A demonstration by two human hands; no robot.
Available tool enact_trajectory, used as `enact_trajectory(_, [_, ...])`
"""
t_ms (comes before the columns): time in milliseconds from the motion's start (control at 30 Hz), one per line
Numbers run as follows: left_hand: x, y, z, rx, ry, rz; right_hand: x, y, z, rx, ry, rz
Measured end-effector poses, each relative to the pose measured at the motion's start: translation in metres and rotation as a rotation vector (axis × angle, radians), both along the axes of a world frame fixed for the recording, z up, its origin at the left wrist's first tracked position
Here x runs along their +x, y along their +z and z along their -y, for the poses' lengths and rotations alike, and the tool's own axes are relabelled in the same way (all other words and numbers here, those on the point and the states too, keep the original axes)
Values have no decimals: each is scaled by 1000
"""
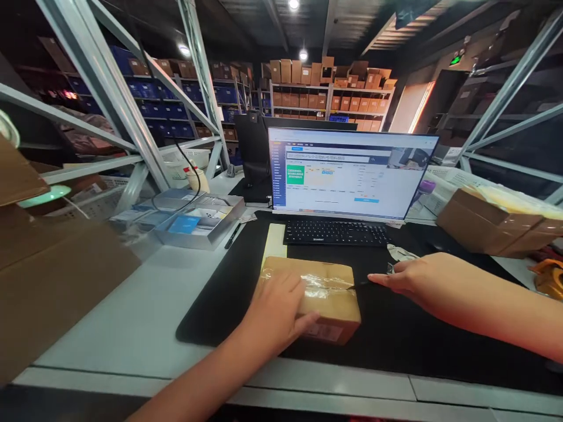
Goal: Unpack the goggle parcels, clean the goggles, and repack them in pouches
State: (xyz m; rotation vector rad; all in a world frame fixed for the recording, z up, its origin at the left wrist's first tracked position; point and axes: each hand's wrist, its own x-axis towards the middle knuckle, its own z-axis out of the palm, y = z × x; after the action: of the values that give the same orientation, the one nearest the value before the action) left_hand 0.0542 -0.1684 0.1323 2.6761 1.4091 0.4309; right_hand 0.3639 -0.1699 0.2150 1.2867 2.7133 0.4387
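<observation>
Black matting (211, 316) bears a box (328, 268), label (331, 333) illegible, under draped left hand (278, 305); right hand (411, 276) grips a blade (361, 285).

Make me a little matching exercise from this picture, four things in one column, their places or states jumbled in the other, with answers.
1. Left hand
2. Right hand
3. Keyboard
4. Yellow strip

A. Just left of the keyboard
B. Black, before the monitor
C. Resting on the taped box
D. Holding a dark tool

Pairs: 1-C, 2-D, 3-B, 4-A
</observation>
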Motion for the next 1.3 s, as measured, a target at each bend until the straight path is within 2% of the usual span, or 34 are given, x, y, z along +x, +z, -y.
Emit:
enact_trajectory(133, [4, 3, 0, 3, -23, -37, 9, 4, -5, -87, 51, -20])
enact_trajectory(300, [13, 1, 4, 35, -85, -63, 2, 12, -15, -129, 69, -64])
enact_trajectory(500, [31, 8, -8, -82, -49, 31, -8, 27, -14, -221, -8, -87])
enact_trajectory(633, [38, 11, -19, -87, -8, 68, 13, 27, -11, -284, -85, -152])
enact_trajectory(733, [40, 13, -22, -59, 29, 48, 39, 7, -11, -262, -178, -264])
enact_trajectory(833, [40, 15, -23, -72, 13, 24, 44, -30, -18, -178, -278, -588])
enact_trajectory(867, [40, 16, -22, -84, 9, 15, 37, -45, -24, -193, -295, -748])
enact_trajectory(933, [40, 16, -20, -102, 23, -12, 13, -75, -38, -330, -299, -1063])
enact_trajectory(1033, [37, 13, -16, -82, 66, -54, -33, -109, -62, -530, -275, -1374])
enact_trajectory(1100, [33, 8, -13, -7, 68, -63, -55, -121, -74, -679, -201, -1466])
enact_trajectory(1167, [29, 2, -11, 117, 35, -47, -65, -125, -78, -776, -138, -1502])
enact_trajectory(1300, [22, -9, -8, 411, -9, -52, -62, -128, -74, -804, -106, -1563])
